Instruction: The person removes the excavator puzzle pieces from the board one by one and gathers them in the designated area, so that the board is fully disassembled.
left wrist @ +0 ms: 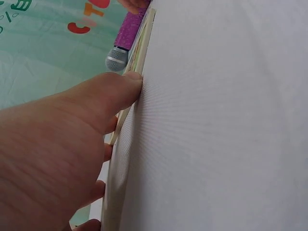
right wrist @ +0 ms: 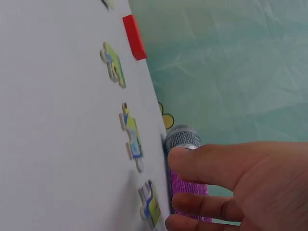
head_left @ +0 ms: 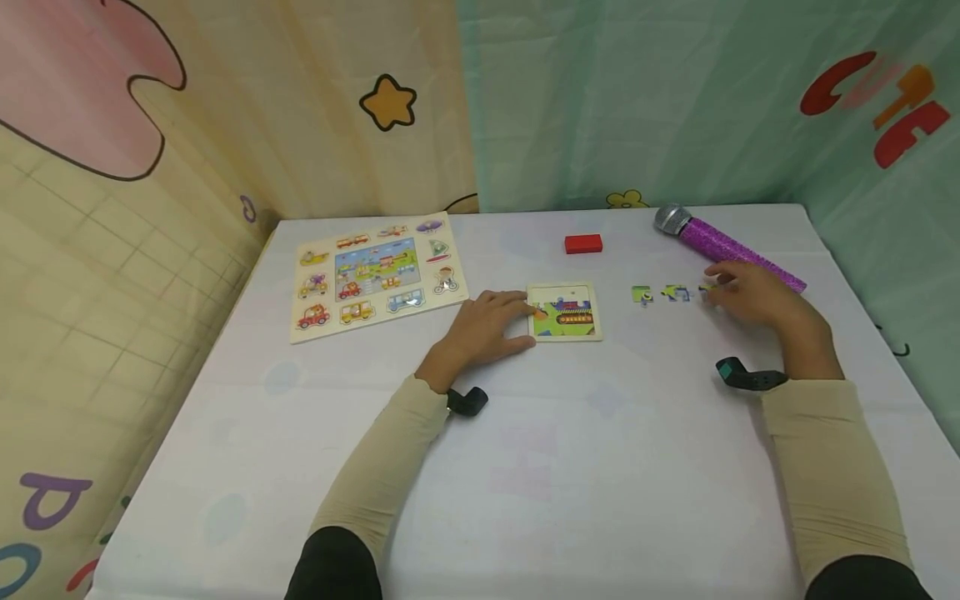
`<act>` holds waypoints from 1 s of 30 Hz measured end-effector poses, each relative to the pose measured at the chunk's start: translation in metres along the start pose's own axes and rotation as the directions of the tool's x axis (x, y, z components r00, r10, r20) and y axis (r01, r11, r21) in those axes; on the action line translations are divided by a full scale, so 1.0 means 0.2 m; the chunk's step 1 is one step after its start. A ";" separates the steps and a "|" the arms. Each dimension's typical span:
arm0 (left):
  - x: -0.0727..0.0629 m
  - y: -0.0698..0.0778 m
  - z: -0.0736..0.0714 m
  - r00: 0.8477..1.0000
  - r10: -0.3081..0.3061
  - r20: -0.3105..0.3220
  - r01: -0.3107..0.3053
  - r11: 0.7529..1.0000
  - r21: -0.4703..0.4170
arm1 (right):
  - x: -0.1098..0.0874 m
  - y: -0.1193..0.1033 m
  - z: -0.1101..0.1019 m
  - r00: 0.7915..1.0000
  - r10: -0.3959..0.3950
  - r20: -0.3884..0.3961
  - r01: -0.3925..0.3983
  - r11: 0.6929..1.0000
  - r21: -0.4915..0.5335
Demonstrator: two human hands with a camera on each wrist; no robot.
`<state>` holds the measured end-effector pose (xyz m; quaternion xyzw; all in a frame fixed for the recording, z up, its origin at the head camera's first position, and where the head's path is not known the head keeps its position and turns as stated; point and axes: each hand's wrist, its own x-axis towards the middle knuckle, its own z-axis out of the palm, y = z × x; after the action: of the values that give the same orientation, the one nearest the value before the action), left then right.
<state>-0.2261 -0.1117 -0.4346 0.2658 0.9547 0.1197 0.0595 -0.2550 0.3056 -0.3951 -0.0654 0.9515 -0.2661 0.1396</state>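
Observation:
A small jigsaw board with a train picture lies flat on the table. My left hand rests at its left side, the thumb touching the near left corner and the index fingertip at the left edge. In the left wrist view the thumb lies against the board's edge. My right hand hovers with fingers apart over a jigsaw piece, which lies on the table. To its left lie two more loose pieces, one middle piece and one left piece. Nothing shows between the right fingers.
A larger picture puzzle board with vehicles lies at the back left. Behind the small board is a red block. A purple glittery microphone lies beyond my right hand. Printed curtains hang behind the white table.

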 end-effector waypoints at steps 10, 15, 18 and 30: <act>0.00 0.01 -0.01 1.000 -0.019 0.005 0.019 0.999 -0.033 | 0.06 -0.45 0.23 0.935 -0.345 0.084 0.343 0.939 0.035; 0.01 0.00 0.00 0.999 -0.033 0.000 0.033 0.999 -0.035 | 0.18 -0.72 0.40 0.887 -0.432 0.161 0.437 0.899 0.002; 0.02 -0.01 0.01 0.999 -0.031 -0.008 0.030 0.998 -0.048 | 0.24 -0.79 0.46 0.890 -0.421 0.175 0.437 0.897 -0.069; 0.01 0.00 0.00 0.999 -0.051 -0.005 0.050 0.998 -0.028 | 0.27 -0.80 0.52 0.899 -0.399 0.180 0.417 0.905 -0.078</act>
<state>-0.2270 -0.1112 -0.4348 0.2404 0.9595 0.1323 0.0634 -0.2673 0.1086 -0.4082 -0.2925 0.9159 -0.2284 0.1526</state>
